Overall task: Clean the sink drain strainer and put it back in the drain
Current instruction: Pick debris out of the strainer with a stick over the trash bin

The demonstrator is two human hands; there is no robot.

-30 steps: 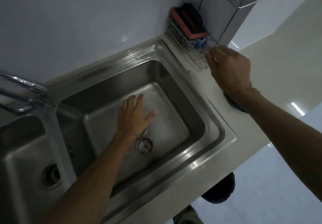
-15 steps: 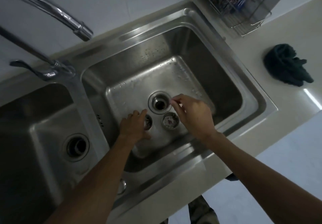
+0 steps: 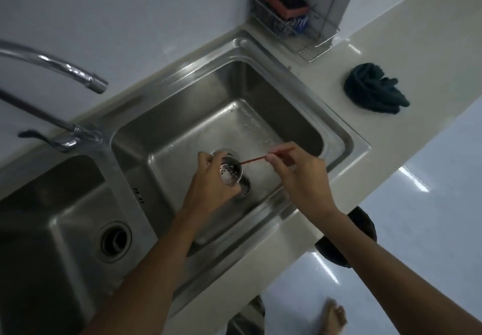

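Fingers (image 3: 208,161) of my left hand (image 3: 212,181) were curled tight around the little metal strainer (image 3: 230,174). I held it up over the bottom of the right sink bowl (image 3: 260,92), tipped so its holes faced me. It was not in the drain. A round metal thing (image 3: 245,186) lay on the sink floor just under the strainer, partly hidden by my hand, and I could not tell what it was.

My right hand (image 3: 302,175) pinched a thin red stick (image 3: 254,159) between the thumb and the first fingers. Its other fingers were bent in. The far tip of the stick touched the edge of the strainer.

Over on the left, the other sink bowl (image 3: 47,204) had its own dark drain hole (image 3: 116,240). The shiny tap (image 3: 65,70) curved above the sink. On the counter (image 3: 339,55) sat a dark cloth (image 3: 373,92), well apart from my hands, and a wire rack (image 3: 294,28) with a sponge stood in the corner.
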